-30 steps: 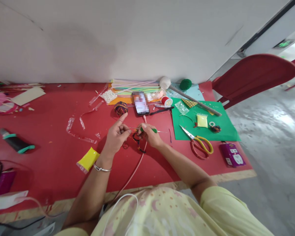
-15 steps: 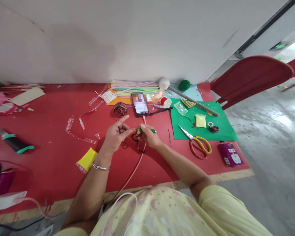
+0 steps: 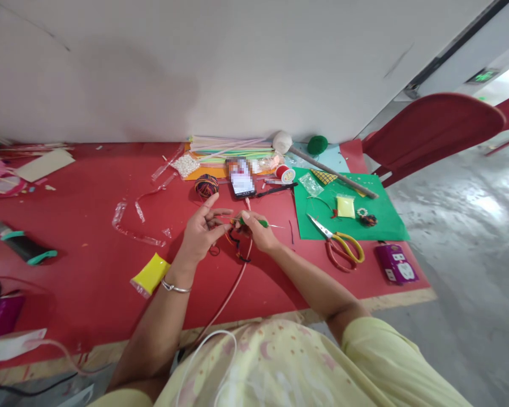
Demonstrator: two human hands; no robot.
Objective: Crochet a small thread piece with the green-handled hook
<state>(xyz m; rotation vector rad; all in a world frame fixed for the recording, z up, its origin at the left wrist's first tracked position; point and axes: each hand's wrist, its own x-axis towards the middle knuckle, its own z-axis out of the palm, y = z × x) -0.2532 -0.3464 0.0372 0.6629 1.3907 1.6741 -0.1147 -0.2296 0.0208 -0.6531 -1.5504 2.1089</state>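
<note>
My right hand (image 3: pixel 257 229) is closed around a thin hook with a green handle (image 3: pixel 261 223), its metal tip pointing right. My left hand (image 3: pixel 203 229) pinches a dark multicoloured yarn piece (image 3: pixel 234 238) between thumb and fingers, with the index finger raised. The yarn piece hangs between both hands, over a pink cable. Just behind my left hand lies a ball of multicoloured yarn (image 3: pixel 206 186). A phone (image 3: pixel 241 180) with a lit screen lies beyond my hands.
Scissors (image 3: pixel 339 243) lie at the right by a green sheet (image 3: pixel 390 220). A yellow packet (image 3: pixel 150 275) is beside my left wrist. A black and teal tool (image 3: pixel 25 246) lies far left. Pipe cleaners (image 3: pixel 233 148) are at the back, and a red chair (image 3: pixel 432 133) stands right.
The fingers of my left hand have spread slightly, and the hook in my right hand has tilted a little. The view has shifted slightly.
</note>
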